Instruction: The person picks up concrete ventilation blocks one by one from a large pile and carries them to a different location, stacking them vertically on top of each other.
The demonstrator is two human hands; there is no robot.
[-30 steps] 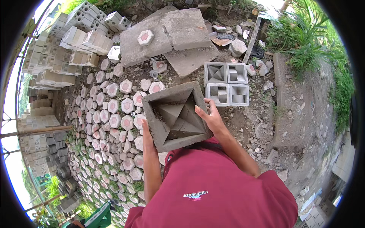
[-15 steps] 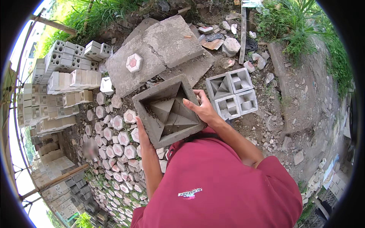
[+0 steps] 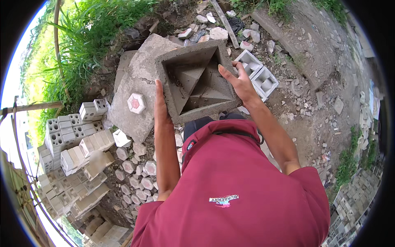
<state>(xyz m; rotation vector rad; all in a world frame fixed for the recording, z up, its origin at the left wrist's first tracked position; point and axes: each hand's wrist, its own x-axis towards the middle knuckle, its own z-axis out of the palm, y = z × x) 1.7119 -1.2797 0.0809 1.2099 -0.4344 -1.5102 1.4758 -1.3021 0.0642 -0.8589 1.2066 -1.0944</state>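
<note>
A square grey concrete block with a thick rim and slanted, pyramid-like facets inside is held up in front of my torso, its patterned face toward me. My left hand presses flat along its left side, thumb pointing up. On the right side my right hand grips the rim, with its thumb over the edge and some fingers hidden behind. Just beyond my right hand, lighter grey blocks with similar faceted openings stand together on the ground, partly covered by the held block.
A cracked concrete slab lies ahead, bearing a hexagonal paver. Stacked hollow blocks stand at left, above many hexagonal pavers on the ground. Rubble and a wooden plank lie at the far side.
My view has turned, so the surroundings appear rotated. The held block has moved farther from my torso and now covers part of the lighter blocks. Both hands keep their hold.
</note>
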